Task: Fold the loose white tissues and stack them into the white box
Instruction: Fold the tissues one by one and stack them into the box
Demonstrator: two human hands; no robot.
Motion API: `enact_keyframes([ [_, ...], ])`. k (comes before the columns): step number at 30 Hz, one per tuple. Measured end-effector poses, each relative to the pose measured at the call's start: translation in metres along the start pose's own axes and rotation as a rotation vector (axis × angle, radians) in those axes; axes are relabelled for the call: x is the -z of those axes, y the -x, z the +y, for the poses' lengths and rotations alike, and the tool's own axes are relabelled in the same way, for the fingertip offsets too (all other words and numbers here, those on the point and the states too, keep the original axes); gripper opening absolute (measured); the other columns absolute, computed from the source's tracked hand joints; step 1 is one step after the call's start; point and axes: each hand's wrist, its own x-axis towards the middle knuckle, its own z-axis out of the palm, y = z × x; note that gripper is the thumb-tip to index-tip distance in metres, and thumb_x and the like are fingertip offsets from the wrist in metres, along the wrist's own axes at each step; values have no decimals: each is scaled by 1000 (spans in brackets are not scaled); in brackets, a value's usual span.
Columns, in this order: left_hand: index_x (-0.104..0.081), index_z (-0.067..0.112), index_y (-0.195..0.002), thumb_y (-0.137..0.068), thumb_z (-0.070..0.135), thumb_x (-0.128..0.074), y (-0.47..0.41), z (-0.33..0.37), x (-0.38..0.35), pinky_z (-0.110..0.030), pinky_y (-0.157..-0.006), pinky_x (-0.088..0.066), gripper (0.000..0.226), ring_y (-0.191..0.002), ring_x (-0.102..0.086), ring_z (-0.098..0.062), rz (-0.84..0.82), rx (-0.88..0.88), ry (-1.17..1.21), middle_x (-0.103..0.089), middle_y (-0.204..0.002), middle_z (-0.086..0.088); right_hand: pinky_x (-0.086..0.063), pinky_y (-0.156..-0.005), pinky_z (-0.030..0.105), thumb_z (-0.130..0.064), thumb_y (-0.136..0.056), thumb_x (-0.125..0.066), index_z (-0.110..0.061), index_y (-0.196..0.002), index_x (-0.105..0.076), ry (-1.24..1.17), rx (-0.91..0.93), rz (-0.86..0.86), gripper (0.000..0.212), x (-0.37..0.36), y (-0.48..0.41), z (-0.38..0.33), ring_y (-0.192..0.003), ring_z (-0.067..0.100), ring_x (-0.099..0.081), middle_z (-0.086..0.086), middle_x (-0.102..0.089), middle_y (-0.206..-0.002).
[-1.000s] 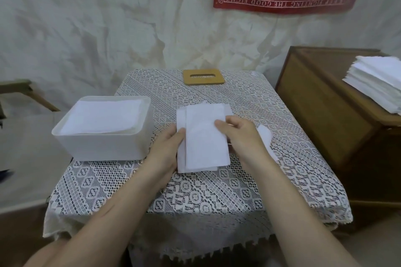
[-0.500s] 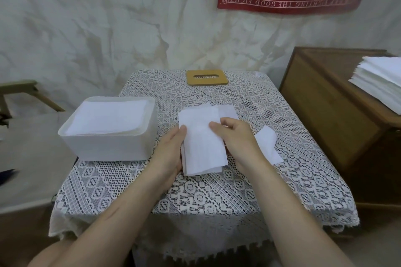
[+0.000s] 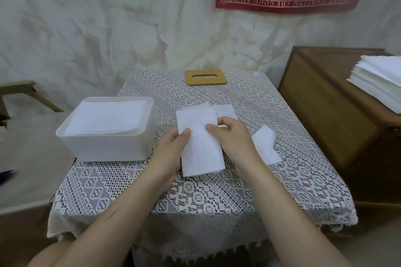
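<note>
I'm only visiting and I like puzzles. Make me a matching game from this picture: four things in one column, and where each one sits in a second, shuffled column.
Things
1. white box
2. wooden lid
3. folded tissue
4. tall tissue pile

Places
A. on the wooden cabinet
B. pinched by the left hand and right hand
C. left side of the table
D. far edge of the table

Pairs: 1-C, 2-D, 3-B, 4-A
</note>
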Motion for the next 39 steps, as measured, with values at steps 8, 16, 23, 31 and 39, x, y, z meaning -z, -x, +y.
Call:
enact_keyframes([
  [8, -66, 16, -124, -107, 20, -52, 0, 4, 3, -44, -85, -60, 22, -104, -75, -26, 14, -25, -22, -78, -113, -6, -41, -52, 15, -41, -91, -72, -19, -101, -66, 102, -113, -72, 24, 9, 3, -2, -53, -1, -56, -6, -63, -81],
  [16, -69, 15, -117, -100, 21, -65, 0, 8, 7, -39, -76, -61, 18, -92, -78, -22, -8, -21, -100, -80, -103, -3, -38, -44, 11, -22, -95, -70, -15, -82, -68, 38, -36, -142, 15, 4, 4, -1, -46, -2, -52, -12, -63, -62],
  [23, -68, 20, -110, -102, 26, -64, -6, 4, 11, -37, -72, -59, 11, -85, -76, -18, 143, -10, -137, -80, -96, 2, -55, -79, 33, -29, -93, -69, -22, -82, -74, 281, 26, 6, 14, 18, -7, 8, -70, 12, -69, -8, -75, -72],
  [31, -67, 20, -106, -106, 28, -56, -8, 4, 14, -46, -89, -59, 14, -99, -73, -25, 187, 7, -201, -77, -105, -2, -54, -79, 41, -30, -87, -74, -28, -96, -73, 396, -11, 41, 9, 34, -17, 19, -71, 12, -59, -10, -65, -80],
  [39, -71, 23, -107, -106, 29, -55, -5, 1, 17, -48, -89, -60, 17, -95, -75, -22, 187, -20, -268, -79, -101, 3, -43, -76, 28, -41, -94, -66, -21, -101, -72, 522, -10, 74, 22, 17, -22, 14, -89, 17, -64, -9, -67, -88],
])
